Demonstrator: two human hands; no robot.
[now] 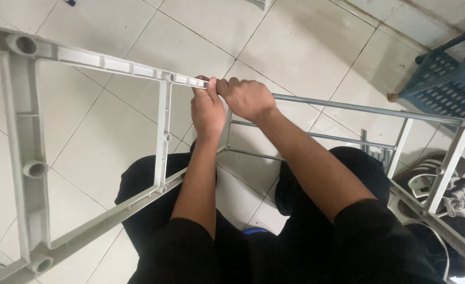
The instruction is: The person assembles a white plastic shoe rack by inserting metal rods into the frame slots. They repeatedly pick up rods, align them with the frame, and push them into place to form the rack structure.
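Above a pale tiled floor [306, 47], seen from the head camera, both bare hands are meeting at one spot where a grey metal rod [369, 109] is running into the corner of a grey plastic shelf frame [27, 152]. The left hand [207, 110] is curling tightly around the frame's top rail at that corner, fingers closed over it. The right hand [247, 98] is wrapping shut around the near end of the rod, just beside the left hand and touching it. The frame is tilting across the person's lap, its long side reaching toward the lower left. Two more thin grey rods [316, 135] are lying parallel below the held one, leading to a second grey plastic frame [448, 163] at the right. A dark sneaker [427, 181] is sitting behind that second frame, and a blue plastic basket [448, 84] is standing at the upper right.
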